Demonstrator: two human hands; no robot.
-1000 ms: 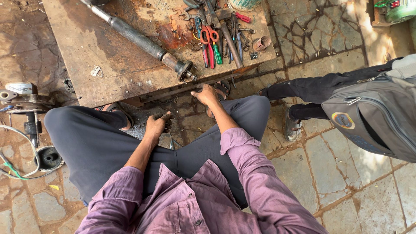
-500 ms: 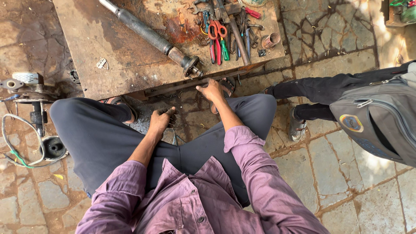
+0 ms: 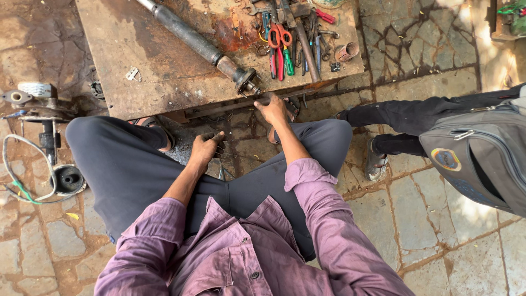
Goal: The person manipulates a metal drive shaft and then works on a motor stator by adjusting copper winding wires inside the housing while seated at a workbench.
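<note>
The right hand [image 3: 272, 109] gripped the board [image 3: 164, 66] edge beneath the shaft [image 3: 204, 46] end, the left hand [image 3: 206, 149] rested loosely curled and empty on the ground, so steady, even pressure seemed wise.

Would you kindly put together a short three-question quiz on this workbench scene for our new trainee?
1. True or false: the right hand is at the front edge of the wooden bench.
2. Where is the left hand? A) on the long metal shaft B) low between the knees, near the ground C) on the grey bag
3. What colour are the handles of the scissors on the bench?

Key: 1 true; 2 B; 3 red.
</note>
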